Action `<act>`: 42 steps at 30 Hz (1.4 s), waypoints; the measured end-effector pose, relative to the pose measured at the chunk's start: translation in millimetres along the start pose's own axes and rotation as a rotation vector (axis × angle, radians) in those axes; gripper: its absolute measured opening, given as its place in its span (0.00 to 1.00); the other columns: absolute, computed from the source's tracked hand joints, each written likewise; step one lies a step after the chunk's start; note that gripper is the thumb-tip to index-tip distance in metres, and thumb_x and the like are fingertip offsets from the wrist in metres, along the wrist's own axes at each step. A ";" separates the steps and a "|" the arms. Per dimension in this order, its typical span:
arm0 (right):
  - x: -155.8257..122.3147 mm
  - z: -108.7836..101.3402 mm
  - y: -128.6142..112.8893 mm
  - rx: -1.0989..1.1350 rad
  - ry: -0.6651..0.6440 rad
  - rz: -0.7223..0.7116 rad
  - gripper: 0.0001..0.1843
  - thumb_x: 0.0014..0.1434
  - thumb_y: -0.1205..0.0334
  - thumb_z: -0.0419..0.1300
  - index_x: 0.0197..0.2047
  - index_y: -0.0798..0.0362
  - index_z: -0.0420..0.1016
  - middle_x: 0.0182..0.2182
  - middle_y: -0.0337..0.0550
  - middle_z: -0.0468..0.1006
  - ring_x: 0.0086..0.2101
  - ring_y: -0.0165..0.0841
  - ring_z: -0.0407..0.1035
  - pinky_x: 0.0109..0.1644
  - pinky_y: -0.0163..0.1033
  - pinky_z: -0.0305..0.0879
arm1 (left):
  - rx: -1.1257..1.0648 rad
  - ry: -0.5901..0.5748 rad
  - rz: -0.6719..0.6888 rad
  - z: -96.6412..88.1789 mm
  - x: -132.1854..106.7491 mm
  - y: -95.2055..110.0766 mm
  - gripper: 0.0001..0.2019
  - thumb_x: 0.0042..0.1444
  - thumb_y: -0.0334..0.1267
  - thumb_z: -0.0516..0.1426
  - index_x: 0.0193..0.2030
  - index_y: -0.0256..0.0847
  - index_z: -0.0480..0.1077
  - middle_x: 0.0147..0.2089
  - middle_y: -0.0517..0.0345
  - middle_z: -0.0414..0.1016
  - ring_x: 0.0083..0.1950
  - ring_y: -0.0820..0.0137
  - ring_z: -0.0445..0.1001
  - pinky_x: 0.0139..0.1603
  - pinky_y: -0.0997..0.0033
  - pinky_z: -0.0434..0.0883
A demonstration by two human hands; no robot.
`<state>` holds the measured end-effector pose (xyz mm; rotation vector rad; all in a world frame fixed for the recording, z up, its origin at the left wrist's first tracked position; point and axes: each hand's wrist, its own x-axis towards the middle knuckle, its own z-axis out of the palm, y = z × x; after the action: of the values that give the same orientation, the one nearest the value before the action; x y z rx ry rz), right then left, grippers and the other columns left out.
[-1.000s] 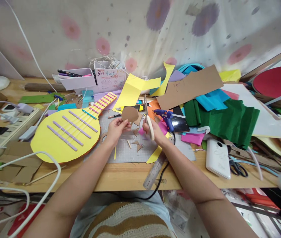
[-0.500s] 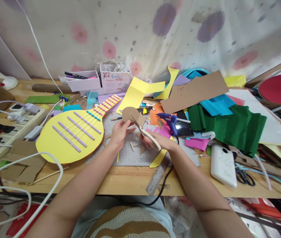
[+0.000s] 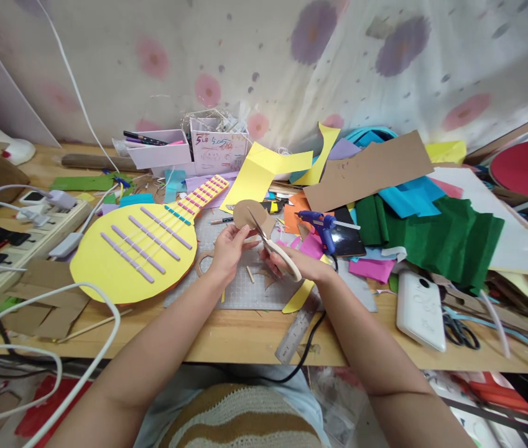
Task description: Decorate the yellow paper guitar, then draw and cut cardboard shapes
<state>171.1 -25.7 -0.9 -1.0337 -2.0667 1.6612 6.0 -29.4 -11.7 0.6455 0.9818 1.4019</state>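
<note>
Over the grey cutting mat, my left hand pinches the lower edge of a round brown cardboard piece. My right hand grips a pair of scissors with cream handles. Their blades lie across the cardboard disc, pointing up and to the left; whether they bite into its edge I cannot tell. A cardboard ring rests on the mat left of my hands. Beyond my right hand lies a blue hot glue gun. A yellow paper guitar with purple strips stretches out on the left.
A steel ruler and a black cord cross the table's front edge. Dark green felt, a large cardboard sheet and a white power bank are on the right. A power strip with cables runs along the left.
The view has shifted slightly, so everything sits a little further right. Both hands keep their hold on the disc and the scissors, with hardly any visible movement.
</note>
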 end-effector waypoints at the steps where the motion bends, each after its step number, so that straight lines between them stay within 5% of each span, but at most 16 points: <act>1: 0.0 0.1 -0.8 0.000 0.001 0.004 0.29 0.49 0.31 0.51 0.34 0.52 0.61 0.21 0.34 0.64 0.23 0.28 0.60 0.27 0.35 0.58 | -0.001 0.001 -0.003 0.2 -0.2 0.0 0.14 0.43 0.39 0.64 0.34 0.35 0.69 0.40 0.54 0.75 0.41 0.69 0.75 0.35 0.72 0.73; 14: 0.0 1.3 4.1 0.030 0.024 0.000 0.29 0.52 0.32 0.49 0.33 0.53 0.62 0.19 0.33 0.61 0.21 0.26 0.56 0.23 0.33 0.55 | 0.002 0.003 -0.032 -1.3 1.6 0.8 0.11 0.44 0.36 0.63 0.34 0.35 0.71 0.38 0.54 0.77 0.39 0.70 0.75 0.32 0.75 0.72; 32: 2.0 -0.9 8.0 0.108 0.160 0.148 0.25 0.45 0.40 0.62 0.26 0.53 0.59 0.13 0.29 0.59 0.14 0.22 0.52 0.16 0.30 0.48 | 0.033 -0.003 -0.070 -4.8 3.3 -0.6 0.10 0.45 0.37 0.62 0.34 0.35 0.72 0.38 0.52 0.78 0.39 0.68 0.76 0.33 0.72 0.73; 42: -5.0 -7.2 13.9 0.173 0.034 0.106 0.26 0.49 0.37 0.58 0.28 0.53 0.58 0.15 0.28 0.56 0.14 0.21 0.49 0.17 0.29 0.46 | 0.088 0.125 0.032 -10.6 10.4 10.8 0.09 0.47 0.41 0.59 0.28 0.38 0.67 0.28 0.60 0.73 0.30 0.72 0.73 0.26 0.75 0.71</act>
<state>183.8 -22.8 -10.8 -1.1214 -1.8389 1.8235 -9.6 -20.0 -9.5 0.6470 1.1415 1.4474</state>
